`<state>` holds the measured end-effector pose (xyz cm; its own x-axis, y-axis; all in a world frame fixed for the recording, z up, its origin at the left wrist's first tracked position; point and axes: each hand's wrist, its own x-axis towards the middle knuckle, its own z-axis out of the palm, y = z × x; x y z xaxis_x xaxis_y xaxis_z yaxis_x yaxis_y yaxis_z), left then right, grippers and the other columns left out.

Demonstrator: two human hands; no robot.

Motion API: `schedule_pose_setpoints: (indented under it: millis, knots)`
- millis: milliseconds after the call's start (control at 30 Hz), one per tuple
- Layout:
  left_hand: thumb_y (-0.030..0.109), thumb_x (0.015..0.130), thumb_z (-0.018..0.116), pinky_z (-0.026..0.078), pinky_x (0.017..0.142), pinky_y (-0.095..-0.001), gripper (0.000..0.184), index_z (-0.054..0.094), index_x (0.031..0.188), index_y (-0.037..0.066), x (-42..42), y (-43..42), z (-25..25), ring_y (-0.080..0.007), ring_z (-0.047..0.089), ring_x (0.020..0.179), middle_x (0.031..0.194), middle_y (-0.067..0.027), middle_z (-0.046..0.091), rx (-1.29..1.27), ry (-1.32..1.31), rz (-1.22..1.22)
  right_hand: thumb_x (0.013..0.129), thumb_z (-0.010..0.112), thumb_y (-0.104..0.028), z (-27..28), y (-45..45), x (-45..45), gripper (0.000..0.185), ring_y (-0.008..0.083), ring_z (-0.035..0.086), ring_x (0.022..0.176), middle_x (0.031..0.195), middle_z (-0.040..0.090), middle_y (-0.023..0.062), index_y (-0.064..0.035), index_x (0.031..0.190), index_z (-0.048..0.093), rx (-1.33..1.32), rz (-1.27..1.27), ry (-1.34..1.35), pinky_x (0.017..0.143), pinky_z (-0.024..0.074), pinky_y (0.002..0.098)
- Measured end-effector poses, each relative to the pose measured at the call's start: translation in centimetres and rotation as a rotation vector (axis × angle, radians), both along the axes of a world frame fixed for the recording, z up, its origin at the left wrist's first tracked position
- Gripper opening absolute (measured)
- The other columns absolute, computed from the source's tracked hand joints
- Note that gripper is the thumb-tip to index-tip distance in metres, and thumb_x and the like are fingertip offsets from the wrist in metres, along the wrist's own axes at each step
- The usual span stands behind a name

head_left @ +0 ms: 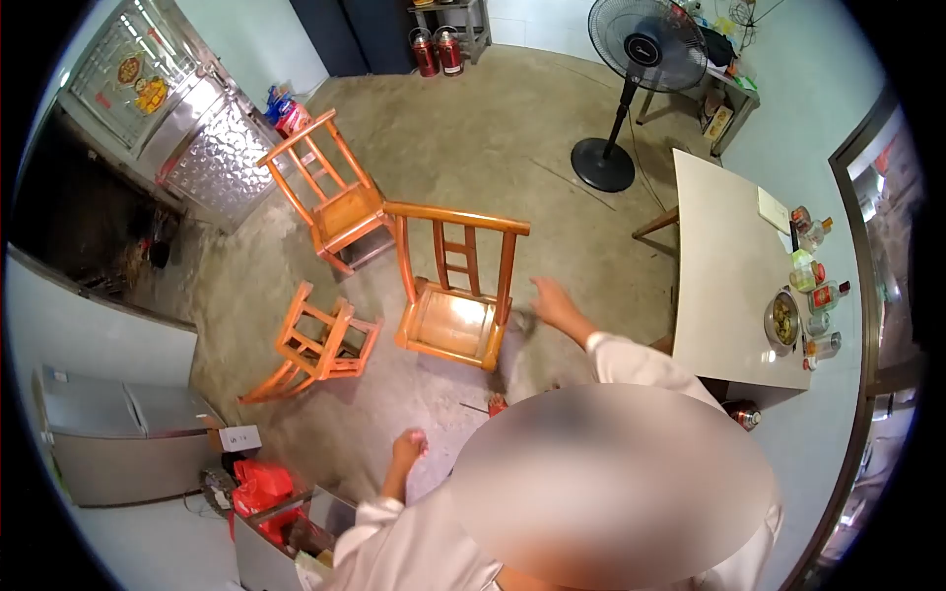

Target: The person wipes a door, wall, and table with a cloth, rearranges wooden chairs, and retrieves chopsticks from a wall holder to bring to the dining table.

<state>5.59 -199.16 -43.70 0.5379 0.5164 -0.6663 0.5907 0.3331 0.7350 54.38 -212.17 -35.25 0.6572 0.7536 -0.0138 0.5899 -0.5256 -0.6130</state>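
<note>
My right hand [557, 303] reaches forward with its fingers stretched out, close to the right side of a wooden chair [453, 315] but apart from it. This chair stands upright, its backrest toward the far side. My left hand [410, 447] hangs low on the left over the floor; its fingers are too small and blurred to read. A second wooden chair [347, 212] stands upright behind the first. To the left, a third wooden chair [320, 340] lies tipped over on the floor.
On the right, a table [724, 286] bears a metal bowl of food [782, 320] and several bottles and jars. A standing fan [603, 163] is at the back, with two red thermos flasks [437, 54] beyond. A fridge [128, 424] and red bags [264, 488] are at left.
</note>
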Motion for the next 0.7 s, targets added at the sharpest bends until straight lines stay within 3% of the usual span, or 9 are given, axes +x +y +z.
schedule_pose_setpoints:
  millis: [100,133,200,333,433,533,633,700]
  knots:
    - [0.024,0.091,0.040,0.042,0.044,-0.0287,0.033,0.054,0.067,0.007,-5.3,-2.4,-1.7,-0.0135,0.052,0.047,0.056,-0.0037,0.054,0.022,0.038,-0.063,0.073,0.069,-0.014,1.7,9.4,4.8,0.059,0.0356,0.045,0.116,0.124,0.048,0.0189,-0.0029,0.125,0.044,-0.026,0.108,-0.003,0.096,0.0388,0.0405]
    - [0.026,0.091,0.040,0.041,0.045,-0.0300,0.035,0.052,0.063,0.008,-3.2,-4.9,5.1,-0.0153,0.052,0.049,0.058,-0.0044,0.055,0.212,0.164,-0.129,0.072,0.070,-0.016,1.3,11.8,5.9,0.063,0.0359,0.043,0.118,0.125,0.047,0.0187,-0.0028,0.127,0.041,-0.062,0.126,-0.078,0.097,0.0372,0.0414]
    - [0.026,0.090,0.040,0.042,0.046,-0.0300,0.034,0.052,0.064,0.007,-1.6,-6.2,6.6,-0.0155,0.052,0.049,0.058,-0.0046,0.055,0.200,0.293,-0.166,0.072,0.072,-0.021,0.6,15.8,8.0,0.073,0.0364,0.039,0.122,0.127,0.045,0.0182,-0.0025,0.132,0.035,-0.128,0.173,-0.231,0.100,0.0338,0.0431]
    - [0.025,0.090,0.041,0.043,0.047,-0.0301,0.032,0.053,0.066,0.007,1.5,-6.5,5.3,-0.0160,0.053,0.051,0.060,-0.0050,0.056,0.094,0.409,-0.111,0.068,0.075,-0.032,-1.9,20.6,10.1,0.088,0.0362,0.033,0.127,0.127,0.043,0.0184,0.0006,0.136,0.029,-0.317,0.178,-0.209,0.102,0.0285,0.0464]
    - [0.024,0.090,0.042,0.043,0.047,-0.0302,0.031,0.054,0.067,0.007,3.8,-6.6,5.4,-0.0164,0.054,0.052,0.061,-0.0053,0.056,0.048,0.461,-0.070,0.068,0.075,-0.028,-3.5,22.9,11.5,0.084,0.0334,0.042,0.121,0.124,0.048,0.0203,0.0023,0.134,0.032,-0.311,0.151,-0.130,0.097,0.0364,0.0434]
    - [0.023,0.090,0.042,0.044,0.048,-0.0303,0.029,0.055,0.069,0.007,5.4,-6.6,5.4,-0.0168,0.054,0.053,0.062,-0.0056,0.057,0.024,0.485,-0.035,0.066,0.074,-0.025,-6.0,24.5,14.3,0.065,0.0309,0.057,0.103,0.103,0.061,0.0184,0.0001,0.121,0.051,-0.366,0.204,-0.012,0.086,0.0461,0.0414]
    - [0.022,0.089,0.043,0.045,0.049,-0.0303,0.028,0.055,0.070,0.007,6.7,-7.0,5.3,-0.0172,0.055,0.054,0.064,-0.0059,0.057,0.011,0.504,-0.013,0.064,0.075,-0.025,-2.9,24.7,15.9,0.038,0.0263,0.065,0.073,0.080,0.066,0.0146,0.0012,0.090,0.066,-0.476,0.373,0.108,0.064,0.0511,0.0381]
    - [0.022,0.089,0.043,0.045,0.049,-0.0304,0.027,0.056,0.071,0.007,7.2,-7.4,5.4,-0.0175,0.056,0.055,0.064,-0.0061,0.058,0.009,0.510,-0.004,0.062,0.076,-0.020,-4.6,25.6,15.8,0.023,0.0232,0.061,0.056,0.067,0.065,0.0123,-0.0002,0.067,0.065,-0.478,0.390,0.635,0.053,0.0483,0.0375]
